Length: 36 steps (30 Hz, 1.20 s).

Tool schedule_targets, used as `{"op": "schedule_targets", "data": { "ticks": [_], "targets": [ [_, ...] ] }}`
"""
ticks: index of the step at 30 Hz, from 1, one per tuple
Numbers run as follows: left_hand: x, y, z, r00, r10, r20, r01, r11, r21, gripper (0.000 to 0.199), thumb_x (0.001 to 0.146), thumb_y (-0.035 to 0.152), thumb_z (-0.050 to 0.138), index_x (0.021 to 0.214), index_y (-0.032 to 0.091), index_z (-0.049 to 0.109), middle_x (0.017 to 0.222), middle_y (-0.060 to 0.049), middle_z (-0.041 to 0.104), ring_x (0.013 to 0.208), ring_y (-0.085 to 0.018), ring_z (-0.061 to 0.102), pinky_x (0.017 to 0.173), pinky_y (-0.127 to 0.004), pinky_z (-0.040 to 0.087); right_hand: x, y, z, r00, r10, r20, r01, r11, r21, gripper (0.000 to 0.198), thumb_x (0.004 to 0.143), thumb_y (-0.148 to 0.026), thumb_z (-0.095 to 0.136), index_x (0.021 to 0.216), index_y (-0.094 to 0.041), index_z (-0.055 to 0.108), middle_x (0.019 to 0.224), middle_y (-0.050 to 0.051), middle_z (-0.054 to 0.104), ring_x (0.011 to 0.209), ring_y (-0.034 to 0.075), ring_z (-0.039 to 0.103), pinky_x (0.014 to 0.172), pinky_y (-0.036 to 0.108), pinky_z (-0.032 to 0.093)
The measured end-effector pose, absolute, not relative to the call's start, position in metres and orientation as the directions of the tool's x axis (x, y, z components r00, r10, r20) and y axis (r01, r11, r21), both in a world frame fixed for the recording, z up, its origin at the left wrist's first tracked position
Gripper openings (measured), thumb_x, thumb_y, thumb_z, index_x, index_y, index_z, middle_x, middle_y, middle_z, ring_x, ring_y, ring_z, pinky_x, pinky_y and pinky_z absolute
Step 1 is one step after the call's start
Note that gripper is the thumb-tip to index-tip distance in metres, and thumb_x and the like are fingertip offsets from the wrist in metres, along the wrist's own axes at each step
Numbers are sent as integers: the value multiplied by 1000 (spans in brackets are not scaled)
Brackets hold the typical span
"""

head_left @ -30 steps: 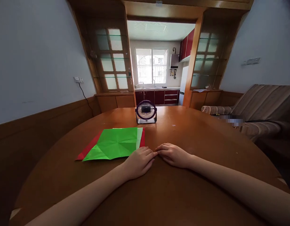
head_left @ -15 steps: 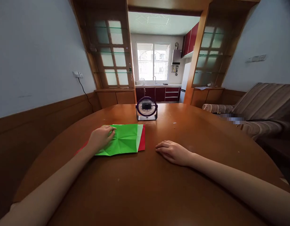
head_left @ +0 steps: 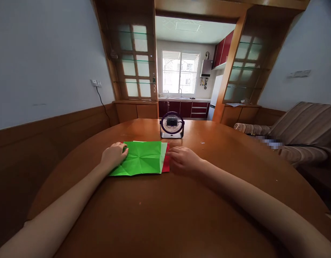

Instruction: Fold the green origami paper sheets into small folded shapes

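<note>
Resting left hand (head_left: 114, 154) on left end of creased green paper (head_left: 141, 157), fingers close together. Right hand (head_left: 185, 158) by right edge of red sheet (head_left: 166, 166), kinda blurry. Can't tell if either's gripping. All on table (head_left: 154, 215), small fan (head_left: 172, 123) behind.

No texts, labels or brands can be read in this view. No numbers or signs can be made out either.

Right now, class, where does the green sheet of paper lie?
In the head view, the green sheet lies left of centre on the table, partly covering a pale sheet and a red sheet, with the left hand at its left end.
</note>
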State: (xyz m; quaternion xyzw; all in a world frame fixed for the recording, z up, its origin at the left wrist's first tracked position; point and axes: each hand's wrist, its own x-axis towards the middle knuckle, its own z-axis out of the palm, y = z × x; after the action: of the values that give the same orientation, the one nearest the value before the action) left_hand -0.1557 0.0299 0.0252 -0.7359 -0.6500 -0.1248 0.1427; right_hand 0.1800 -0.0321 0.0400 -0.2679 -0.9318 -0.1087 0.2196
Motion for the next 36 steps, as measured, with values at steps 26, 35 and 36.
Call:
{"op": "schedule_targets", "data": {
  "ticks": [26, 35, 36],
  "targets": [
    [-130, 10, 30, 10, 864, 503, 993, -66, 93, 51, 92, 21, 32, 143, 23, 35, 127, -14, 53, 92, -28, 65, 68, -36, 51, 133, 6, 4, -653, 612, 446, 613, 773, -164, 25, 97, -24, 44, 97, -11, 66, 95, 11, 62, 93, 21, 55, 86, 33, 41],
    [-135, 22, 27, -211, 778, 592, 732, -275, 623, 46, 83, 29, 52, 127, 22, 44, 106, -9, 63, 99, -27, 62, 82, -41, 50, 144, 25, -6, -347, 780, 521, 413, 626, -662, 28, 97, -36, 45, 101, -15, 64, 99, 7, 68, 91, 17, 61, 83, 30, 45],
    [-133, 22, 28, -229, 773, 591, 696, -295, 655, 44, 81, 31, 54, 124, 22, 47, 101, -7, 63, 94, -25, 62, 78, -39, 51, 145, 28, -7, -321, 795, 514, 389, 606, -694, 27, 94, -36, 49, 103, -16, 64, 100, 7, 68, 90, 17, 61, 82, 30, 46]
  ]
}}
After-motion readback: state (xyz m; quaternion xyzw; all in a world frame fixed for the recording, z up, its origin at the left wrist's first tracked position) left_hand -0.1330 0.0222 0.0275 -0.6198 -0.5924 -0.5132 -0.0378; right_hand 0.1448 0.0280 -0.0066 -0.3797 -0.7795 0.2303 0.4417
